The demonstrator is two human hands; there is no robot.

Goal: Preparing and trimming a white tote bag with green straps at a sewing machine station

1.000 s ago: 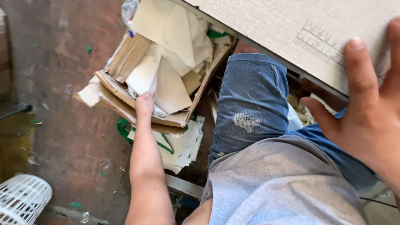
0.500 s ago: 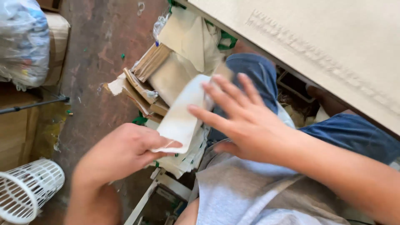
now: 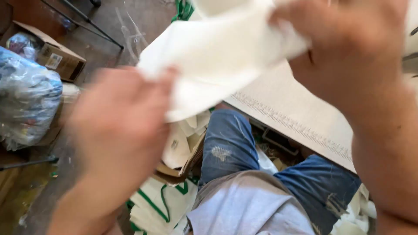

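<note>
Left hand: the left hand (image 3: pixel 119 130) is up close to the camera and pretty blurry, pinching the lower left corner of a flat white paper bag (image 3: pixel 217 52) between thumb and fingers.

Right hand: the right hand (image 3: pixel 348 43) is at the top right, also blurred, fingers curled over the upper right edge of the same bag, so both hands have a hold of it.

White bag: held up in the air between the two hands, high in the frame, above the person's lap and in front of the table edge. It looks limp and a bit creased.

Table: a pale beige work surface with a ruler-like printed strip (image 3: pixel 305 117) runs diagonally behind the bag and over the knees.

Lap: the person is sitting, in ripped blue denim shorts (image 3: pixel 230 148) and a light grey shirt (image 3: pixel 244 204).

Floor, near the legs: an open brown cardboard box stuffed with more white sheets (image 3: pixel 183 152), and just below it a stack of white bags with green handles (image 3: pixel 161 204).

Floor, far left: a bulging clear plastic sack (image 3: pixel 26 104) next to a small brown cardboard carton (image 3: pixel 56 58), well apart from the hands.
</note>
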